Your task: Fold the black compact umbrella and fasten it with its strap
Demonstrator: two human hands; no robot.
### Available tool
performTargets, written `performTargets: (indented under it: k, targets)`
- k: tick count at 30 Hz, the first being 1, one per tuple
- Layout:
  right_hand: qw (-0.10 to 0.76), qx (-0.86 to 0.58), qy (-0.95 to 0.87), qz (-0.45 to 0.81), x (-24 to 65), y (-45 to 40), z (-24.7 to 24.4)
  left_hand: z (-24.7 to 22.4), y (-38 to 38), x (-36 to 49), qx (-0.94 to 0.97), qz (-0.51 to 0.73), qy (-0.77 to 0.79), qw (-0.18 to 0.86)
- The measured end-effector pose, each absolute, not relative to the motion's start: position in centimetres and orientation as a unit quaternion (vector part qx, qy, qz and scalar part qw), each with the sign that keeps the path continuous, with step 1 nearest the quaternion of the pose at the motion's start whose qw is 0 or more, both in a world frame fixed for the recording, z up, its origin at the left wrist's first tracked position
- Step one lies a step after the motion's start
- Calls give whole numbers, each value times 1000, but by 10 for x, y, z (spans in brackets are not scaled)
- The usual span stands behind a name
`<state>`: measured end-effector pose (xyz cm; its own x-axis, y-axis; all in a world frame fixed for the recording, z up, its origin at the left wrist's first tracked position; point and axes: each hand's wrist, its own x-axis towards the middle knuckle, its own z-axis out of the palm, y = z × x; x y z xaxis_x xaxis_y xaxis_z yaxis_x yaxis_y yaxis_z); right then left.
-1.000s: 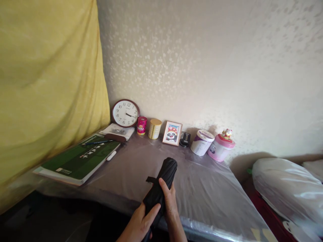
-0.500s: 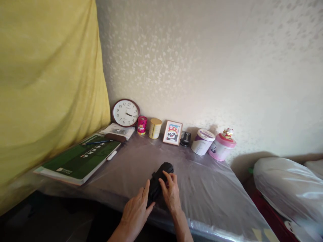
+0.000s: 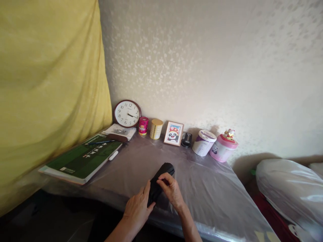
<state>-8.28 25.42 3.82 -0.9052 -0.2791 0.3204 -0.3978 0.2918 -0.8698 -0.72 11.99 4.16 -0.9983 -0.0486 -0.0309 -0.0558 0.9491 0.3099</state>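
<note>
A black folded umbrella (image 3: pixel 161 174) lies slantwise on the plastic-covered table, its far end pointing up and to the right. My left hand (image 3: pixel 138 205) is wrapped round the near end, thumb on the close side and fingers along the left. Thumb and forefinger of my right hand (image 3: pixel 172 191) are pinched together over the middle of the umbrella, on its fabric or strap; which of these I cannot tell. The umbrella's near end is partly hidden by my left hand.
Along the wall stand a clock (image 3: pixel 127 113), a pink can (image 3: pixel 143 126), a yellow-lidded can (image 3: pixel 156 129), a picture frame (image 3: pixel 173 133), a black device (image 3: pixel 186 139) and two tubs (image 3: pixel 204 143). A green book (image 3: pixel 85 156) lies left. A plastic-wrapped bundle (image 3: pixel 290 185) sits right.
My right hand has turned and drawn its fingertips into a tighter pinch over the umbrella. A tab that stuck out on the umbrella's left side no longer shows. The left hand stays put.
</note>
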Motion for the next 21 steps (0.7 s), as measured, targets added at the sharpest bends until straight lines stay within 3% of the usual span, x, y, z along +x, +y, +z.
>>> performTargets:
  k: [5,10,16,21]
  targets:
    - [-57,156,-730,663,-78,259,47,40,123,-5,-7,114,993,-8]
    - [-85,152,-715,677,-84,255,50,31,128,-4,1,77,997,-29]
    - [-108,171,-789,580,-100,242,45,30,130,-2,0,64,997,-32]
    - [-24,227,-871,436,-103,238,52,29,132,1,-2,70,997,-24]
